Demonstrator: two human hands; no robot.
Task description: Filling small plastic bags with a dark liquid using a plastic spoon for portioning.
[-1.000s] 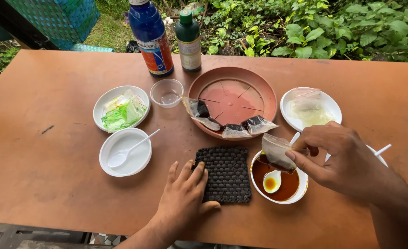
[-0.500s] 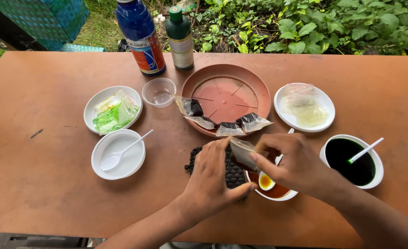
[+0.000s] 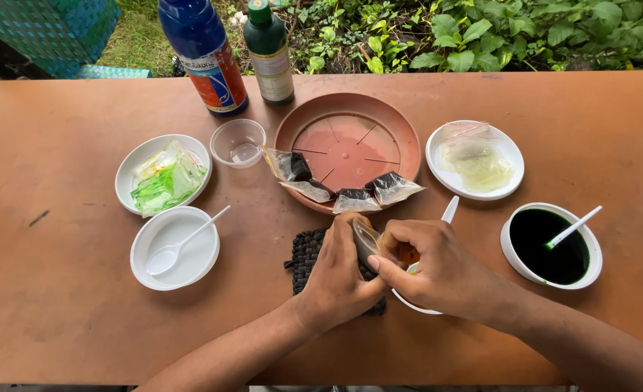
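Note:
Both hands meet at the table's front middle on a small clear plastic bag (image 3: 365,239). My left hand (image 3: 338,272) pinches the bag from the left, above a black woven mat (image 3: 305,255). My right hand (image 3: 437,268) grips the bag's right side over a white bowl of orange-brown liquid (image 3: 412,300). A white spoon handle (image 3: 449,211) sticks out of that bowl behind my fingers. Just beyond the hands, three filled dark bags (image 3: 354,198) lie on the rim of a round terracotta saucer (image 3: 347,141).
A white bowl of dark green liquid with a spoon (image 3: 550,245) stands right. A plate with clear bags (image 3: 474,160) is behind it. Left: a plate of green bags (image 3: 163,174), an empty bowl with spoon (image 3: 175,247), a clear cup (image 3: 238,143). Two bottles (image 3: 209,54) stand at the back.
My left hand left the mat and came up to join my right hand on the bag. The bag moved from above the bowl's far side down toward me.

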